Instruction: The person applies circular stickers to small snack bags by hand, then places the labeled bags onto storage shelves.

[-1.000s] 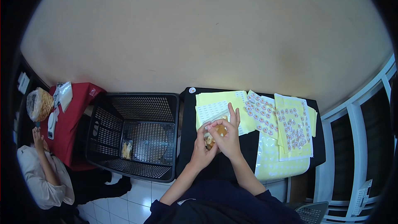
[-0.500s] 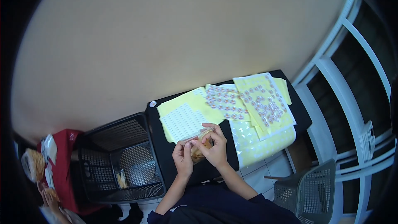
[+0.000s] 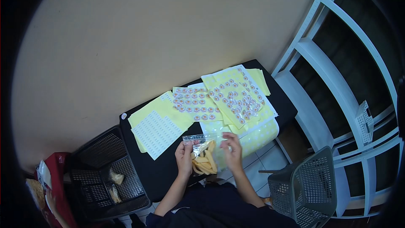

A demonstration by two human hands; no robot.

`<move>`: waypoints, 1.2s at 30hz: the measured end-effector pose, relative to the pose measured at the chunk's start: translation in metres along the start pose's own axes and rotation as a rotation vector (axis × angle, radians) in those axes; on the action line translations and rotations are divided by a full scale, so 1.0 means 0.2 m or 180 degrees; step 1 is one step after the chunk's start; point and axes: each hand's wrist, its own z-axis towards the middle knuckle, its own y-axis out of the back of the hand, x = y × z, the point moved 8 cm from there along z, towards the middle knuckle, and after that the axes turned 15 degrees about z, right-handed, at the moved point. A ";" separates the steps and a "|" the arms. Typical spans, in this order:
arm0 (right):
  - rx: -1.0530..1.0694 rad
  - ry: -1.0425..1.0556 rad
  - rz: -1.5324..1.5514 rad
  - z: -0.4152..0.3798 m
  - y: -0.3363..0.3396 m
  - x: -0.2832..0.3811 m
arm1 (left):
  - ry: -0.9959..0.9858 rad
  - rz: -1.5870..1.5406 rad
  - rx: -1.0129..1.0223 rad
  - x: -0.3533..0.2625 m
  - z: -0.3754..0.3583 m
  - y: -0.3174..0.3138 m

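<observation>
A clear zip bag of yellow, fry-like pieces (image 3: 204,160) is held at its left edge by my left hand (image 3: 184,157), whose thumb and fingers pinch it near the top. My right hand (image 3: 233,150) is just right of the bag, apart from it, with its fingers curled; whether anything is between the fingertips is too small to tell. Beyond my hands lie yellow sheets of round stickers (image 3: 238,101) and a sheet of small white labels (image 3: 157,134) on the black-covered table (image 3: 145,175).
Left of the table, a black crate (image 3: 101,185) contains two small bags. Further left, another person's hand (image 3: 51,202) is by a red-covered surface (image 3: 61,185). A grey basket (image 3: 303,181) is at the right, near white shelving (image 3: 333,71).
My right hand has come off the bag and moved right; the bag now faces up more openly. The view has shifted, and a second bag now shows in the crate.
</observation>
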 end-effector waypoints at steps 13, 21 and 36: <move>0.0035 0.0206 -0.2234 0.48 0.64 -0.22 | 0.0222 0.0369 -0.0513 0.22 0.08 0.11; 0.0383 -0.0067 -0.2169 0.53 0.64 -0.31 | 0.0226 0.2822 0.2485 0.01 0.16 -0.75; 0.0492 0.0270 -0.2486 0.54 0.63 -0.31 | 0.0312 0.4788 0.3431 0.37 0.34 -1.12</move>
